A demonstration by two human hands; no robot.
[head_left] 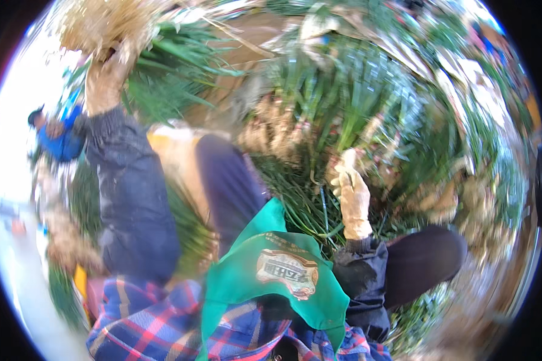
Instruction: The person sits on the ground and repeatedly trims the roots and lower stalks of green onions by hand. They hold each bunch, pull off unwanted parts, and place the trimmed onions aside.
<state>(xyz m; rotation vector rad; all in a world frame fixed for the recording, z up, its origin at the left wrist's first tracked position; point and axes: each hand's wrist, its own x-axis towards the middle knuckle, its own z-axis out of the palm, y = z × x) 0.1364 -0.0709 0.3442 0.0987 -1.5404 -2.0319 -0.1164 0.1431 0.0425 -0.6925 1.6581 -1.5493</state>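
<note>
My left hand (pixel 106 81), in a tan glove and blurred, is raised at the upper left. It grips a bunch of leafy green plants that look like green onions, with a pale, shaggy root mass (pixel 106 22) above the hand. Long green leaves (pixel 176 67) spread to the right of it. My right hand (pixel 354 194), in a pale, soiled glove, is at the root end of a pile of green onions (pixel 343 90). Its fingers are close together near the reddish stem bases; whether they hold a stem cannot be told.
Loose green leaves (pixel 298 194) lie between my knees. Beside my left knee is a blurred pale and yellow object (pixel 176 140). Pale sheets (pixel 478 85) lie among more greens at the right. A person in blue (pixel 61 135) is at the far left.
</note>
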